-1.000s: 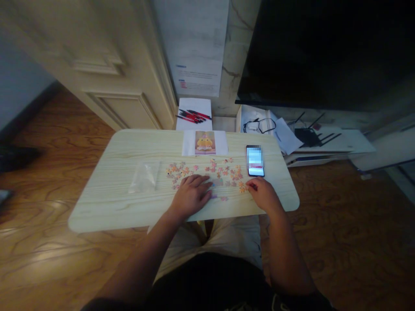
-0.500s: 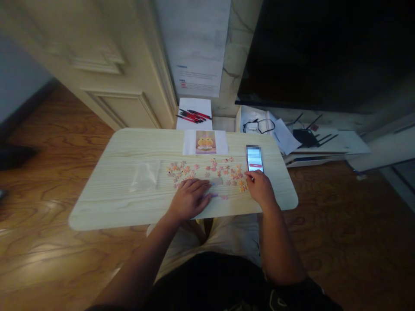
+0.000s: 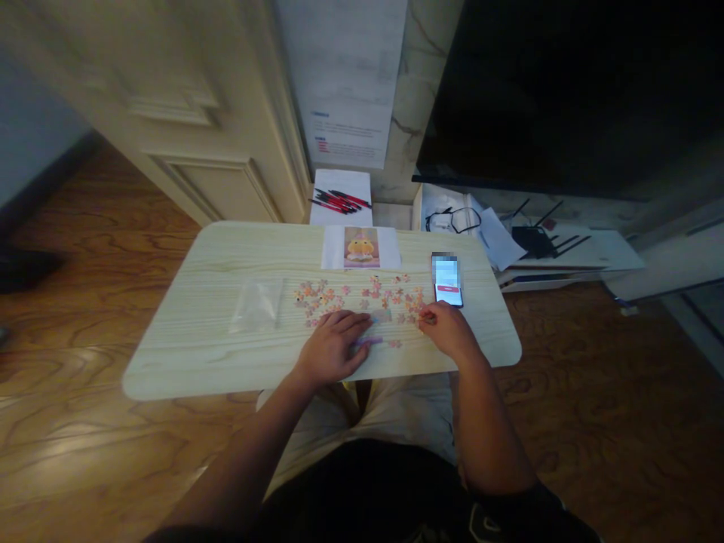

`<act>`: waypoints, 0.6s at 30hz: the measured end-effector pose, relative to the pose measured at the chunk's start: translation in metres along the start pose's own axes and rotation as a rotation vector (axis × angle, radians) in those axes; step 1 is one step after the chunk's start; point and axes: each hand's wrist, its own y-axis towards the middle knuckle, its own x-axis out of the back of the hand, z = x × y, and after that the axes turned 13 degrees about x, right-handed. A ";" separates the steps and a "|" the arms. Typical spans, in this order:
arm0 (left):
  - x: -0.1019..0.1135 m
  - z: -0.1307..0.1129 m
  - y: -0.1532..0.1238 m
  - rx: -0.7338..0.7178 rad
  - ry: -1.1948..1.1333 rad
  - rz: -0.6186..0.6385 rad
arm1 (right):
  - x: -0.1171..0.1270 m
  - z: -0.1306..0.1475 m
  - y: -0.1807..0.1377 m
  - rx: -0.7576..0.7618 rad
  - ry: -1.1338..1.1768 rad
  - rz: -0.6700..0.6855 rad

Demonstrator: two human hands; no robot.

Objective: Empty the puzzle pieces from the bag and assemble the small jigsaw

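Observation:
My left hand [image 3: 335, 345] lies on the table with its fingers stretched to the right and the thumb apart. Its fingertips touch the edge of a small pale joined patch of jigsaw pieces [image 3: 382, 315], and a strip of purple pieces [image 3: 372, 342] runs beside the thumb. At the right end of the scattered jigsaw pieces [image 3: 370, 292], my right hand [image 3: 449, 329] has its fingertips pinched together, low over orange-yellow pieces. Whatever is between those fingertips is too small to make out. A printed picture of a yellow character [image 3: 362, 247] lies behind the pieces.
A lit phone [image 3: 448, 280] lies just beyond my right hand. To the left is a clear plastic bag [image 3: 258, 305]. Red and black pens [image 3: 341, 201] rest on white paper behind the table [image 3: 170, 324]. A black router [image 3: 532, 241] and cables stand at the back right.
My right hand has moved slightly left and toward me, from beside the phone onto the orange-yellow pieces, which it now partly covers. The left hand has barely moved.

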 end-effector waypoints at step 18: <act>0.004 -0.012 -0.001 0.105 0.046 -0.090 | -0.041 0.080 0.099 0.424 -0.133 0.061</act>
